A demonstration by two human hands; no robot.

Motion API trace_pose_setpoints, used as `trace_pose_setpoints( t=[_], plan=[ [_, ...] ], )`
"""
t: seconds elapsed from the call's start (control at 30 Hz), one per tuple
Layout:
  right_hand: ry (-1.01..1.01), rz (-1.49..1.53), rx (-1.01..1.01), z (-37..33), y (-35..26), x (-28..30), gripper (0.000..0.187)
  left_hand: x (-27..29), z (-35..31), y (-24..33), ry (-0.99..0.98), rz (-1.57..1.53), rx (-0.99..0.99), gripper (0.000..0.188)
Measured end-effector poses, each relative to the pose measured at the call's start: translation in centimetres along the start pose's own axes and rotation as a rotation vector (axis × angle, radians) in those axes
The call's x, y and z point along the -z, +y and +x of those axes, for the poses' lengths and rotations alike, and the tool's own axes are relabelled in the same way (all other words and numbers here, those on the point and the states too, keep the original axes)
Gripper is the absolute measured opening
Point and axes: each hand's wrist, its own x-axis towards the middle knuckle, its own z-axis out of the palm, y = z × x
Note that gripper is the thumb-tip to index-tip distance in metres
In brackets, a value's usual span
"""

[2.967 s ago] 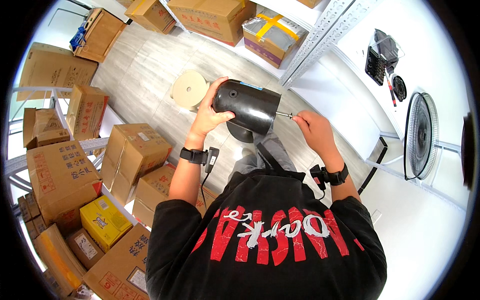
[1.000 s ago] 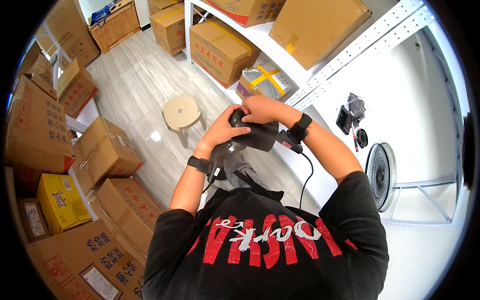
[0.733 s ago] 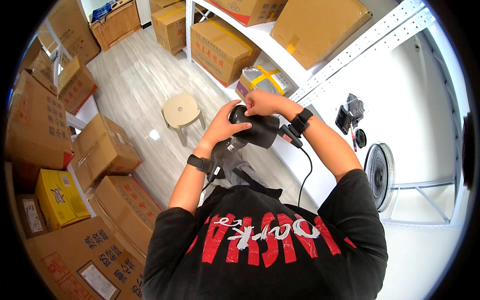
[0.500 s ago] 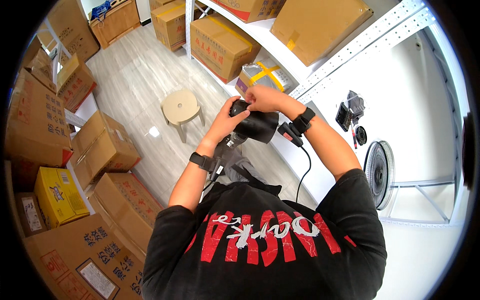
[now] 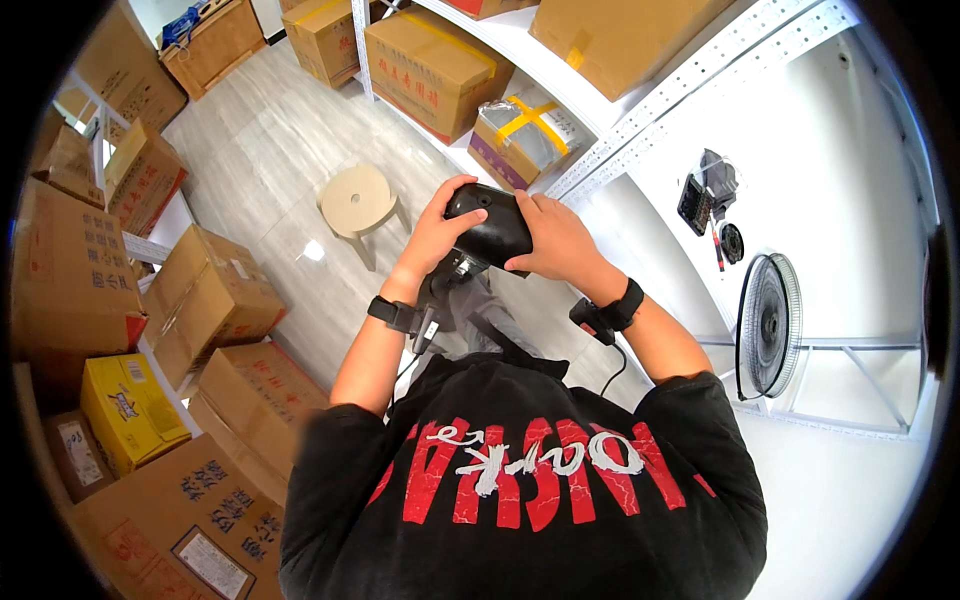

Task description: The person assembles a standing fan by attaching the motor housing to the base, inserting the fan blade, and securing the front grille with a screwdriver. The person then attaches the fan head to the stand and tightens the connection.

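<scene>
In front of my body is a smooth black rounded housing (image 5: 490, 226), which looks like the motor cover of a fan, with a small round hole in its top. My left hand (image 5: 436, 234) wraps round its left end, thumb lying on the upper face. Over the right end goes my right hand (image 5: 562, 240), fingers on the far side and thumb below. A shiny metal piece (image 5: 464, 267) shows just under the housing, partly hidden by it and my left wrist.
On the white shelf to the right stand a round fan grille (image 5: 770, 325), a black round part (image 5: 732, 243), a red-and-black tool (image 5: 718, 250) and a dark case (image 5: 694, 204). A beige stool (image 5: 357, 199) is ahead left. Cardboard boxes (image 5: 215, 298) line the left; more fill the far shelves.
My right hand has gone from touching the housing's top with its fingertips to grasping its right end. The housing has turned, its holed face now upward.
</scene>
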Motion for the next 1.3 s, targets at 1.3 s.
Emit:
trace_pose_setpoints(
  t=[1.3],
  plan=[
    [0.062,-0.041,-0.086,0.7,-2.1,-1.6,0.102,-1.7,0.7,1.7,0.140,0.065,0.149,0.032]
  ],
)
